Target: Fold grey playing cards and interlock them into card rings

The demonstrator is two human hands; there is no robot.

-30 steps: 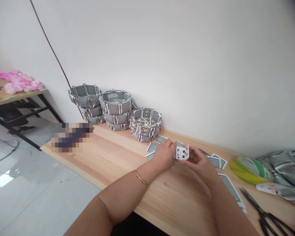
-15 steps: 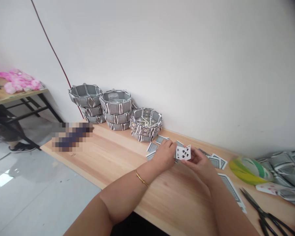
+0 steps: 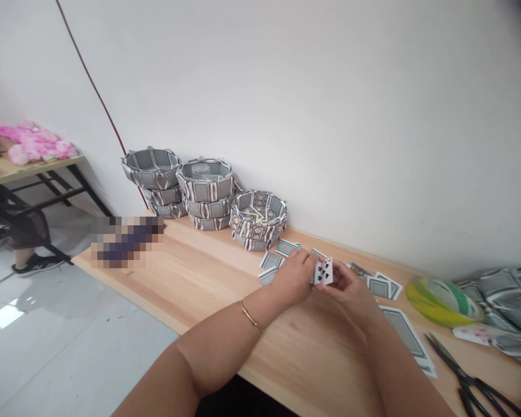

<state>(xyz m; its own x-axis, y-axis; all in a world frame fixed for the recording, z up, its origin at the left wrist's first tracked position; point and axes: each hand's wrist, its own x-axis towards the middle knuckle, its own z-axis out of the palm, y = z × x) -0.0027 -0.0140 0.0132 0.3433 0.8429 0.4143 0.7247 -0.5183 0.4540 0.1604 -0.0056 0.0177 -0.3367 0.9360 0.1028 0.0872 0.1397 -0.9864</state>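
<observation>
Nearest me, two bare forearms reach out over the desk (image 3: 191, 272), a thin gold bangle (image 3: 252, 315) on the left wrist. Black scissors (image 3: 469, 376) lie at the near right edge, beside a card stack (image 3: 406, 336) lying face down.

Further in, the hands meet. The left hand (image 3: 293, 278) and right hand (image 3: 349, 286) both pinch one card (image 3: 323, 271), a spade pip card held off the desk, face toward me, bent along a vertical line. Each grip is clenched on that card, fingertips at its opposite edges. I judge a fold is being made in it; the next move looks to call for pressing the crease flat with the thumbs while keeping the edges square.

Around the hands, loose cards (image 3: 271, 262) lie face down; more cards (image 3: 384, 285) sit to the right, then a green-yellow roll (image 3: 438, 298) and crumpled wrappers (image 3: 503, 295).

Against the wall stand baskets (image 3: 258, 220) woven from folded cards, some stacked in twos and threes. A red cord (image 3: 95, 92) runs up the wall. Far left, a second desk (image 3: 8, 168) carries pink flowers (image 3: 30, 142), with someone's leg (image 3: 26, 243) beneath.

No writing or brand is legible; one patch on the desk is blurred.
</observation>
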